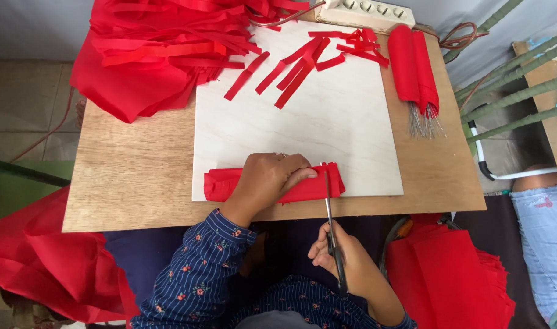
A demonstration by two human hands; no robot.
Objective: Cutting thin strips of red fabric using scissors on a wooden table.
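My left hand (267, 180) presses flat on a folded stack of red fabric (226, 183) lying along the near edge of a white board (327, 128). My right hand (342, 256) grips dark scissors (329, 213) below the table edge. Their blades reach up across the fabric's right end (334, 176), just right of my left fingertips. Cut red strips (303, 64) lie scattered at the far part of the board.
A big heap of red fabric (150, 55) covers the far left of the wooden table (132, 176). Rolled red fabric with metal wires (415, 73) lies at right. A power strip (367, 11) sits at the back. More red cloth (449, 274) lies on my lap and the floor.
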